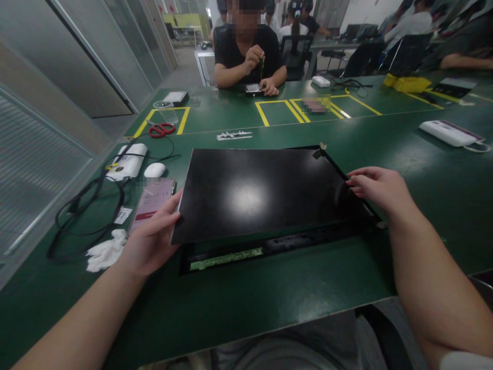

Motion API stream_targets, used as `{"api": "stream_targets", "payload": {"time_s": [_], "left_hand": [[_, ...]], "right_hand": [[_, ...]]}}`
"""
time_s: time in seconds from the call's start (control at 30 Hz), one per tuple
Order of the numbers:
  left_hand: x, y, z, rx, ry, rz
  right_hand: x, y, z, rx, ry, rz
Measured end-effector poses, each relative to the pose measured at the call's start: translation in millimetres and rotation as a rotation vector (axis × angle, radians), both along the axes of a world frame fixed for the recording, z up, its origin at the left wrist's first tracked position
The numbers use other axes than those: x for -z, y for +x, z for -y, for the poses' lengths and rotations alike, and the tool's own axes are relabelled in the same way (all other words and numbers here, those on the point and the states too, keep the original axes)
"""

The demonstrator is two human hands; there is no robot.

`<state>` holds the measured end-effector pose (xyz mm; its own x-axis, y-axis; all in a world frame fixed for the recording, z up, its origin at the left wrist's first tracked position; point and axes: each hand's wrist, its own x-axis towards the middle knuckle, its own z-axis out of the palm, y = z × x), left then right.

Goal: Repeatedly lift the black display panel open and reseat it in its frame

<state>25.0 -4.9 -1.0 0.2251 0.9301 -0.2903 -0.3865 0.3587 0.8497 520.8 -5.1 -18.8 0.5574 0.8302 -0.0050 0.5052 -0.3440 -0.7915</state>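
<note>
A flat black display panel lies tilted over a thin black frame, its left side raised. My left hand grips the panel's left edge, thumb on top and fingers underneath. At the right side, the fingers of my right hand are pinched together at the outer edge of the frame, close to the panel; their exact contact is partly hidden. A narrow green circuit board shows along the frame's near side. Bits of tape stick out at the frame's far right corner.
Left of the panel are a phone, a white mouse, black cables, a crumpled white cloth and red-handled scissors. White scraps lie beyond it. Across the green table, a person handles a small device.
</note>
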Motion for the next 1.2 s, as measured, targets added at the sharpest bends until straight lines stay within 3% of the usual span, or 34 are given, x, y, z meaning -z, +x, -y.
{"api": "stream_targets", "payload": {"time_s": [0.1,0.37,0.77,1.0,1.2], "left_hand": [[3.2,-2.3,-2.4,0.016,0.013,0.004],[-0.1,2.0,0.8,0.030,0.021,-0.028],[-10.8,12.1,3.5,-0.024,0.005,-0.134],[-4.9,6.3,3.8,0.031,0.041,-0.105],[-0.4,5.1,3.7,0.044,0.031,-0.096]], "right_hand": [[-8.5,-12.0,0.4,0.082,-0.043,-0.069],[-20.5,-22.9,2.3,0.053,-0.062,-0.176],[-11.6,-4.3,-0.4,0.032,0.028,-0.135],[-12.8,-4.9,0.1,0.036,-0.092,0.060],[-13.9,-4.8,0.9,0.042,-0.113,0.075]]}}
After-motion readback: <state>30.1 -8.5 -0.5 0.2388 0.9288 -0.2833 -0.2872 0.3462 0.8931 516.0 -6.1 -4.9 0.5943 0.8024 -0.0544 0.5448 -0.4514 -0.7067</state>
